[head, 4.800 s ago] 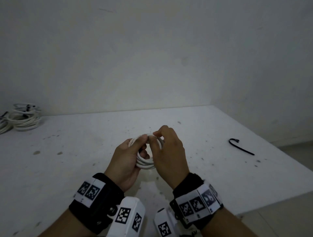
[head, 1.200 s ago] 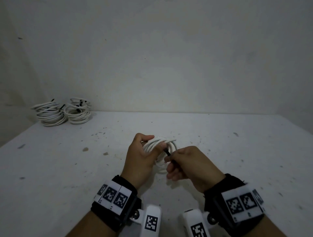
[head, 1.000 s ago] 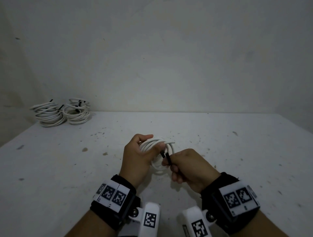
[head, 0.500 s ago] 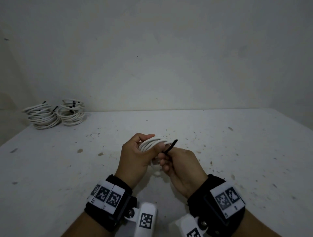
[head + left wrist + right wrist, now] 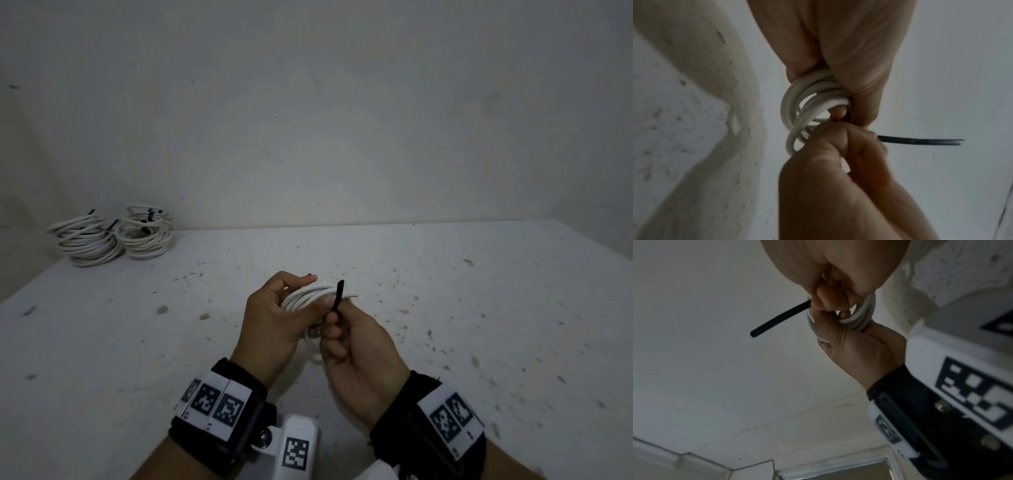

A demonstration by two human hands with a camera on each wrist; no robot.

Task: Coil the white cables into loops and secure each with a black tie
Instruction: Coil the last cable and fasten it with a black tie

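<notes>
A coiled white cable (image 5: 310, 296) is held above the middle of the table. My left hand (image 5: 274, 318) grips the coil, thumb over its top, fingers curled round the strands (image 5: 812, 100). My right hand (image 5: 352, 346) pinches a black tie (image 5: 337, 298) right against the coil. The tie's free end sticks up past the coil in the head view and juts out sideways in the wrist views (image 5: 918, 140) (image 5: 779, 318). How far the tie wraps round the strands is hidden by my fingers.
Two stacks of coiled white cables with black ties (image 5: 113, 236) sit at the table's far left corner by the wall. The white speckled table (image 5: 479, 325) stretches out to the right, and its left edge slants near the stacks.
The right hand picked the black tie up off the table and brought it to the coil. Over the last second it turned the tie, so its free end now points up.
</notes>
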